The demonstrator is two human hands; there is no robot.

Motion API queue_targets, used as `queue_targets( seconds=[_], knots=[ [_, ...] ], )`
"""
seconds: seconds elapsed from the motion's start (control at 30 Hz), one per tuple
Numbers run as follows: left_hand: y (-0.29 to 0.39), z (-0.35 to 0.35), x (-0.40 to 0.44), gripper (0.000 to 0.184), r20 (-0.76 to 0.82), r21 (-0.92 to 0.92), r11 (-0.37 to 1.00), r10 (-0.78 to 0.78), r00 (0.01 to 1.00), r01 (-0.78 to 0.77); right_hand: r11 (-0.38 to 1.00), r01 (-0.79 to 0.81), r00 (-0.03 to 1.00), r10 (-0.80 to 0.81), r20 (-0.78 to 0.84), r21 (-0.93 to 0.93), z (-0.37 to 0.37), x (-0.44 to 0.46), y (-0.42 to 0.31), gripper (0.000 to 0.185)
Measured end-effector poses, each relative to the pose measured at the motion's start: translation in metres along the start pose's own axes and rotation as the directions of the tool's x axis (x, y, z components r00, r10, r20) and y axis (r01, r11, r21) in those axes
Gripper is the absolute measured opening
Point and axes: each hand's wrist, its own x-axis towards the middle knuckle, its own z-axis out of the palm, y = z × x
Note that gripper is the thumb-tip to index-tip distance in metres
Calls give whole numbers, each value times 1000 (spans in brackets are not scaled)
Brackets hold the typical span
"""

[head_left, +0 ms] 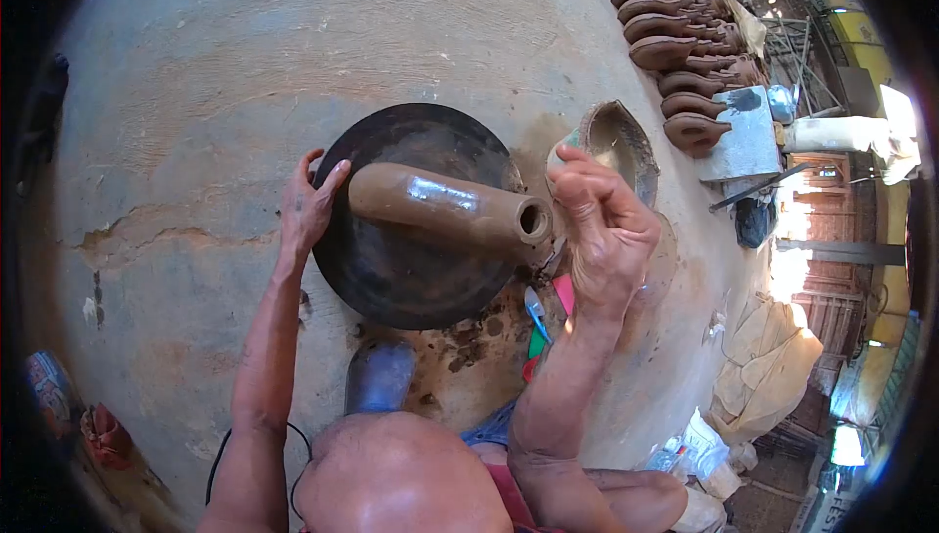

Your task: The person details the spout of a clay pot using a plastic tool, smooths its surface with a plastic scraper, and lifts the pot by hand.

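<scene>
A wet brown clay cylinder point(430, 202) with a round hole in its right end stands on a dark round potter's wheel point(391, 298); the wide-angle view makes it look tilted. At the wheel's left rim is my left hand point(311, 202), thumb and fingers apart, its thumb close to or touching the edge. My right hand point(608, 235) is closed just right of the cylinder's holed end. Between its thumb and fingers is a small pale greenish piece point(559, 157), of a kind I cannot make out. Behind that hand sits a clay-smeared bowl point(626, 147) with a pointed end.
Near my right forearm lie a blue-and-white handled tool point(535, 308) and a pink flat piece point(564, 290). Rows of brown clay vessels point(655, 52) stand at the upper right beside a pale block point(743, 137). Beige sacking point(768, 362) lies on the right.
</scene>
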Motion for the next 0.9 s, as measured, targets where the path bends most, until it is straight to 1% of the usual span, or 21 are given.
queue_targets(
  seconds=[0.03,0.1,0.13,0.17,0.2,0.27,0.4,0.43,0.47,0.5,0.53,0.57,0.6,0.63,0.67,0.7,0.73,0.8,0.83,0.87,0.9],
  knots=[
    [-4,1,7,83,-4,-4,1000,-2,1000,2,995,-91,992,94,-83,33,-1,-2,-1,20],
    [-9,3,14,85,-54,138,990,27,998,-19,980,-183,969,193,-154,76,-2,0,-7,26],
    [-7,1,14,85,-59,138,990,23,998,-15,996,-87,996,87,5,-7,-4,4,-16,35],
    [-5,1,13,83,-57,180,983,39,998,-28,997,22,985,-9,172,-73,-8,7,-21,43],
    [1,1,10,81,-52,221,974,55,997,-42,997,20,985,-7,174,-73,-12,9,-21,43],
    [6,0,7,82,-40,198,980,43,998,-34,986,34,925,31,379,-165,-18,15,-18,51],
    [-1,2,9,83,-53,186,982,49,997,-38,991,-24,896,78,438,-129,-19,19,-15,47],
    [-3,2,10,83,-57,191,981,45,997,-33,988,-85,903,132,408,-132,-17,17,-18,44],
    [-4,3,11,82,-29,121,992,27,999,-23,981,-147,906,186,380,-130,-16,16,-21,42],
    [-4,1,11,81,-3,54,998,11,1000,-11,982,-151,904,185,385,-116,-13,14,-23,42],
    [-2,1,7,81,-16,66,998,5,1000,-4,976,-191,917,217,335,-107,-10,12,-24,39],
    [0,2,3,78,-65,151,988,44,997,-34,968,-231,925,249,286,-97,-7,10,-25,37],
    [1,3,1,74,-110,236,970,87,990,-59,969,-234,922,248,299,-82,-3,8,-24,37],
    [-3,3,2,70,-62,99,993,64,996,-58,962,-263,936,273,223,-73,1,5,-24,35],
    [-9,3,1,70,-74,107,993,59,996,-51,954,-292,943,299,146,-64,4,3,-24,33],
    [-13,4,0,69,-90,94,993,86,992,-78,952,-308,948,307,90,-3,12,0,-27,26],
    [-17,5,-1,68,-101,81,991,114,988,-106,950,-311,946,310,93,3,18,-3,-25,26],
    [-19,6,-9,66,-116,82,991,117,986,-108,954,-299,942,294,-164,-9,26,-8,-20,20],
    [-12,6,-18,67,-144,32,995,101,984,-98,955,-297,940,289,-179,-16,28,-12,-20,20],
    [-4,7,-27,68,-165,-23,996,84,983,-89,944,-325,908,298,-295,-47,29,-16,-21,23],
    [5,8,-35,64,-192,10,995,97,977,-97,932,-355,865,296,-406,-76,29,-19,-22,26]
  ],
)
